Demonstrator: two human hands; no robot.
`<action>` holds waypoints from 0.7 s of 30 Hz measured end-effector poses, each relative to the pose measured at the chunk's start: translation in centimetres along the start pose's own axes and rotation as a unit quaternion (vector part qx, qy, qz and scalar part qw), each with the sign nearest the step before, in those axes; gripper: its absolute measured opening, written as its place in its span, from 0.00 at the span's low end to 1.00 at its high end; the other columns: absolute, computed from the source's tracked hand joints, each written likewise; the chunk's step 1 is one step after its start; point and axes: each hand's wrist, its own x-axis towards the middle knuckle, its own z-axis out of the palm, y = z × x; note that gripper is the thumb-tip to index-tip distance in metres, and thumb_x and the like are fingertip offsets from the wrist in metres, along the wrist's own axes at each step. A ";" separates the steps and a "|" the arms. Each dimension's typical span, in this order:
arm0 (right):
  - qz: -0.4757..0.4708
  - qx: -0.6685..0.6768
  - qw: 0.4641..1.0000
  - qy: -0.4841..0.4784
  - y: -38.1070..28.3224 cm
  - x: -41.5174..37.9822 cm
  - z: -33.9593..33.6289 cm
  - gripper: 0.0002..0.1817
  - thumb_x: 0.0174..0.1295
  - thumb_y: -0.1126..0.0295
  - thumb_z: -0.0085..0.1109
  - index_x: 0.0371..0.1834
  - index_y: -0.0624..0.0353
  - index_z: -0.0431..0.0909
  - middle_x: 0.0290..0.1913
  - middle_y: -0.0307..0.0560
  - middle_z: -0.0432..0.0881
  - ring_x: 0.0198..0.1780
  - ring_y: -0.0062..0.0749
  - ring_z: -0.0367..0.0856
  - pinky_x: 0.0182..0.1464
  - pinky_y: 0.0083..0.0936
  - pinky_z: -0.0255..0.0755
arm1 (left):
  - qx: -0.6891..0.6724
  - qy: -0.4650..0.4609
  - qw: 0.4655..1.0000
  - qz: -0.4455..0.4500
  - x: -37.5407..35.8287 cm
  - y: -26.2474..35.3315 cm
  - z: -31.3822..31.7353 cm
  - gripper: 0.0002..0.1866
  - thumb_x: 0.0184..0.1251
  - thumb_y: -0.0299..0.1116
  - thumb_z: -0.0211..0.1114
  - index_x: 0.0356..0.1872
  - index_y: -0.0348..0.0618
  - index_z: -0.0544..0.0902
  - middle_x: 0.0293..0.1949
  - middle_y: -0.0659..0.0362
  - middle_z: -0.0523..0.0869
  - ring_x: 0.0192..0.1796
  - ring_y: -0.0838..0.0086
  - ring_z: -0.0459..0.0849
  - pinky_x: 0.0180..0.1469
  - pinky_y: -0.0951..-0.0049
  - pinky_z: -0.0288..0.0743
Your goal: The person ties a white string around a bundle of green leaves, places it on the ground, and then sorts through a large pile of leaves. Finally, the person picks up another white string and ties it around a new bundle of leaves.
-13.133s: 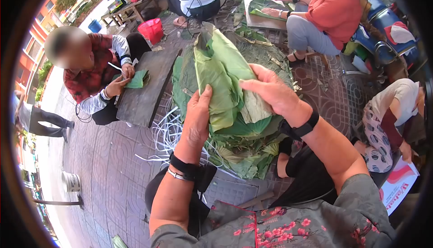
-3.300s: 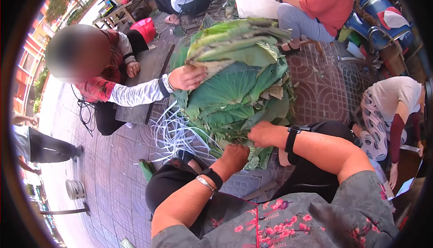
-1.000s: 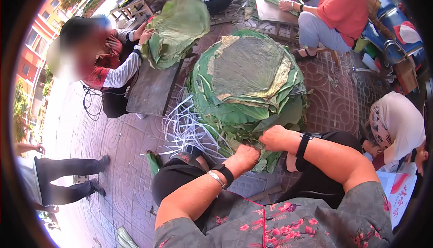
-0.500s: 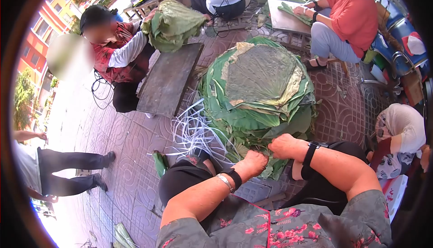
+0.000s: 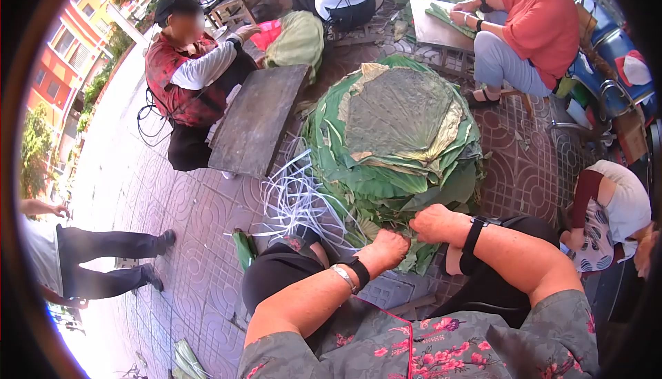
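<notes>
A tall round pile of large green leaves [image 5: 331, 144], topped by a brown dried leaf [image 5: 400, 113], stands in front of me. At its near edge my left hand [image 5: 389, 249] is closed, fingers curled. Close beside it, my right hand [image 5: 434, 224] is closed too, also against the lower leaves. What either hand grips between the fingers is too small to make out. White plastic strips [image 5: 300, 196] lie tangled at the left of the pile.
A dark board [image 5: 261, 120] is beyond the strips, by a seated person in a red vest [image 5: 165, 82]. Another in an orange top [image 5: 541, 27] sits at a white board [image 5: 438, 24]. A standing person's legs [image 5: 103, 248] are left; someone bends at right [image 5: 614, 206].
The person in the red vest has lowered the large leaf bundle behind the dark board and sits more upright. The person at the right has bent lower. My hands have not moved.
</notes>
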 end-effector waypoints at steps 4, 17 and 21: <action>-0.019 0.017 1.000 0.011 0.4 0.0 0.2 0.19 0.54 0.57 0.67 0.41 0.61 0.82 0.38 0.54 0.86 0.45 0.50 0.86 0.45 0.42 0.80 | -0.002 0.007 1.000 0.002 0.0 -0.1 0.1 0.17 0.60 0.42 0.69 0.42 0.41 0.79 0.38 0.49 0.86 0.44 0.55 0.87 0.42 0.56 0.80; -0.004 0.003 1.000 0.007 0.1 -0.3 -0.3 0.16 0.57 0.57 0.68 0.42 0.57 0.85 0.41 0.51 0.88 0.47 0.46 0.87 0.46 0.39 0.80 | 0.002 0.006 1.000 0.006 0.2 -0.2 0.5 0.17 0.59 0.42 0.70 0.40 0.41 0.80 0.37 0.50 0.86 0.43 0.56 0.87 0.41 0.57 0.80; -0.008 -0.001 1.000 0.010 0.2 -0.1 0.0 0.17 0.57 0.56 0.68 0.41 0.57 0.85 0.41 0.50 0.88 0.47 0.47 0.87 0.45 0.40 0.80 | 0.009 0.008 1.000 0.006 0.1 -0.2 0.4 0.16 0.59 0.42 0.70 0.40 0.41 0.80 0.37 0.50 0.86 0.43 0.57 0.87 0.41 0.58 0.80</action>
